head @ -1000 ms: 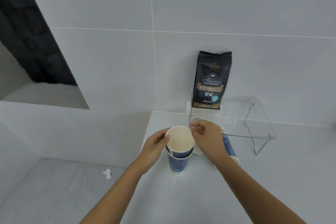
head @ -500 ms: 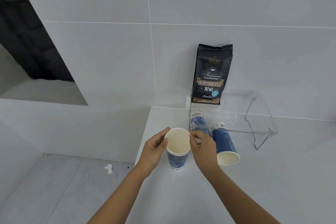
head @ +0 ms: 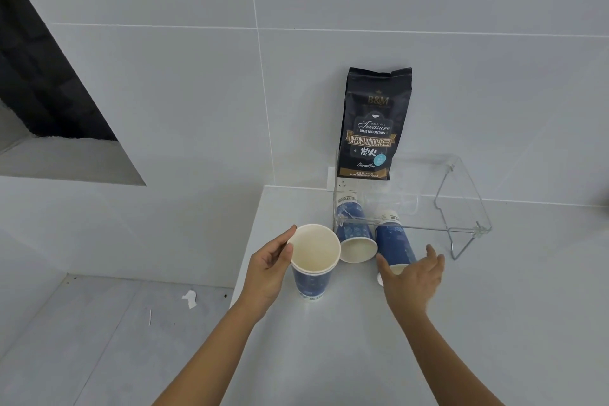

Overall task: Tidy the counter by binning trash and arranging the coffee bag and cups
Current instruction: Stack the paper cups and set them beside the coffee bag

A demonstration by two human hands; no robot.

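Observation:
A nested stack of blue paper cups [head: 313, 277] stands upright near the counter's left edge, and my left hand [head: 268, 269] grips its side. Two more blue cups lie on their sides, mouths toward me: one [head: 354, 234] just right of the stack, another [head: 395, 245] further right. Both reach back under a clear acrylic holder [head: 461, 208]. My right hand [head: 413, 277] hovers with fingers spread over the mouth of the right lying cup, hiding part of its rim. A black coffee bag [head: 374, 125] stands upright against the wall behind them.
The white counter [head: 362, 356] ends at a left edge near the cup stack, with a grey floor below. A scrap of white paper [head: 190, 298] lies on that floor. A dark opening [head: 39, 82] is in the wall at far left.
My right hand left the rim of the upright cup stack and moved right, over the lying cup, fingers now spread. The top cup sits deeper in the stack. My left hand stays on the stack.

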